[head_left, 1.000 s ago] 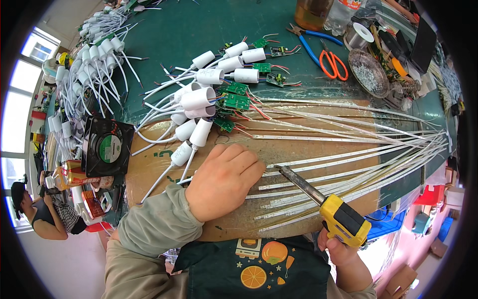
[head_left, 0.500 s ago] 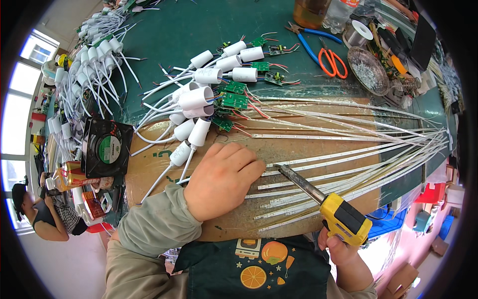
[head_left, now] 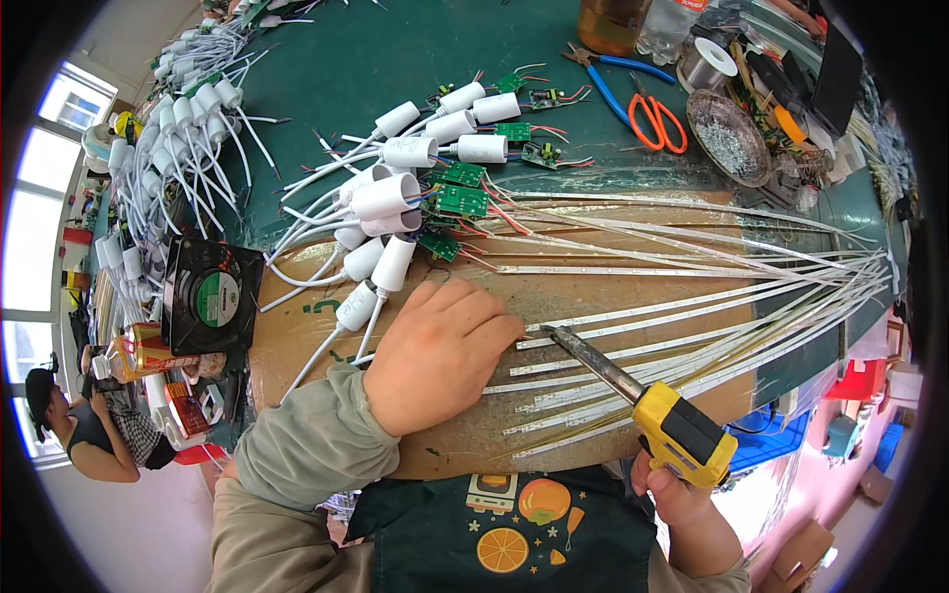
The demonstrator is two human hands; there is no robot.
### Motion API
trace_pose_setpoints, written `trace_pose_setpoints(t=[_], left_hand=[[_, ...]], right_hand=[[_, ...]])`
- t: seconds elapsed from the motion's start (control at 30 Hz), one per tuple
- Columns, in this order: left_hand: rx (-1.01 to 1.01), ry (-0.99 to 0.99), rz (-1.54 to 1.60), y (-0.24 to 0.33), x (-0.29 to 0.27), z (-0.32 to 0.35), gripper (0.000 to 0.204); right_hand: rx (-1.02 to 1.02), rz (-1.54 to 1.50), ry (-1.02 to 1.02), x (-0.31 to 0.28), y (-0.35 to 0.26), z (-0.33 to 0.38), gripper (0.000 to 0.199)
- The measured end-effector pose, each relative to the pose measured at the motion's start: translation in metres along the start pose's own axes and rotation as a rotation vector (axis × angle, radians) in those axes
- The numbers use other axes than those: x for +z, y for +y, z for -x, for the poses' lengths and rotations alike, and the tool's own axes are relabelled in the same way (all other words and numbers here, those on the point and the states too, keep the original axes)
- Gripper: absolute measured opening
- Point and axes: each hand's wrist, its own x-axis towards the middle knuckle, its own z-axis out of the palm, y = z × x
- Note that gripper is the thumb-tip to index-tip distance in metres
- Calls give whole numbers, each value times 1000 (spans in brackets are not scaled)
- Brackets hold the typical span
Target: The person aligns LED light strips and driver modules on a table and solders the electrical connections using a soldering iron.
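My left hand (head_left: 445, 351) is closed in a pinch over the brown board (head_left: 445, 455). Its fingertips come close to the end of a white LED strip (head_left: 633, 308), and what they hold is hidden. In my right hand (head_left: 682, 494) is a yellow-and-black soldering iron (head_left: 682, 432), its fingers wrapped round the handle. The iron's dark tip lies at the strip's end, just right of my left fingertips. More LED strips (head_left: 603, 395) fan out below it. White lamp sockets (head_left: 386, 198) wired to green circuit boards (head_left: 463, 201) lie beyond my left hand.
A black fan (head_left: 211, 295) stands at the left, near a heap of wired sockets (head_left: 183, 128). Far right are pliers (head_left: 608, 84), orange-handled scissors (head_left: 657, 124), a solder spool (head_left: 709, 64) and a round dish (head_left: 730, 138). Another person (head_left: 94, 425) sits at the far left.
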Motion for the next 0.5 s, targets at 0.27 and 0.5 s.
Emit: trace_pose_setpoints(t=[0.27,0.5], left_hand=[[32,34,-32,0,4,1,27],[26,1,-55,2,4,2,28]], right_hand=[[6,8,-18,0,-1,-1,21],[-23,-5,-35,5,-4,-6,19]])
